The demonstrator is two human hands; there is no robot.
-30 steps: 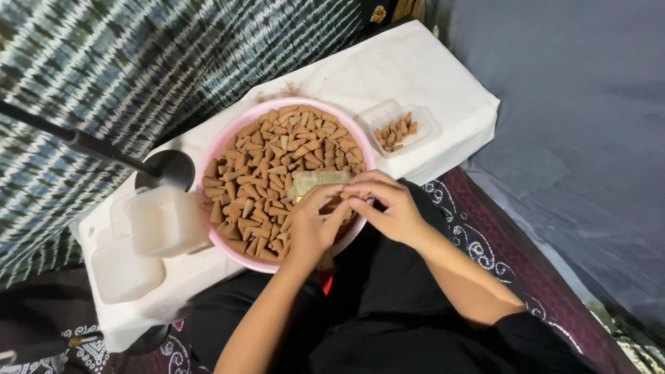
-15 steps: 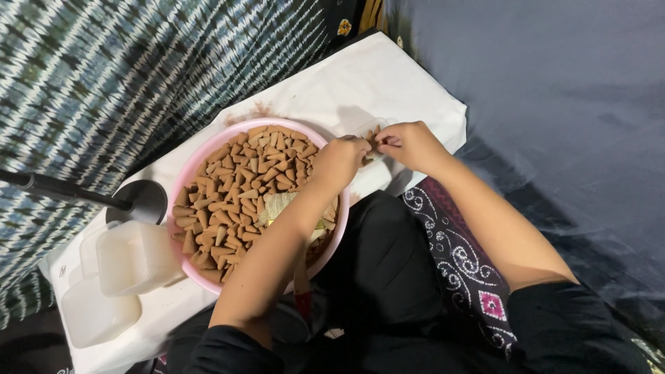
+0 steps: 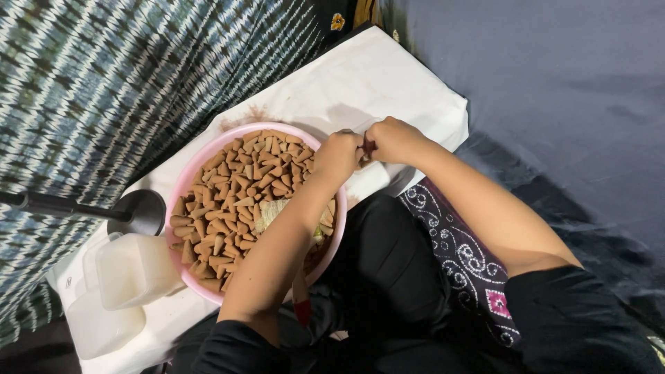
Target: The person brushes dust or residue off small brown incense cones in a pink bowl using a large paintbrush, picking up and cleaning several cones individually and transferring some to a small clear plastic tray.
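Both hands [image 3: 366, 147] unmoved since earlier | pinching small brown cone [image 3: 368, 145] beside pink bowl [image 3: 181, 185]

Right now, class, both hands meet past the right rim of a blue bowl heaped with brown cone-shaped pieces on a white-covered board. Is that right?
Not quite: the bowl is pink, not blue, as the head view shows. The rest stands: the left hand and right hand meet past its right rim, brown cone-shaped pieces heap it, and it sits on the white-covered board.

A round pink plastic bowl [image 3: 181, 187] of small brown cone-shaped pieces [image 3: 235, 194] is seen on a white cloth-covered board [image 3: 346, 83]; the left hand [image 3: 337, 154] and right hand [image 3: 393, 140] are held together beyond its right rim.
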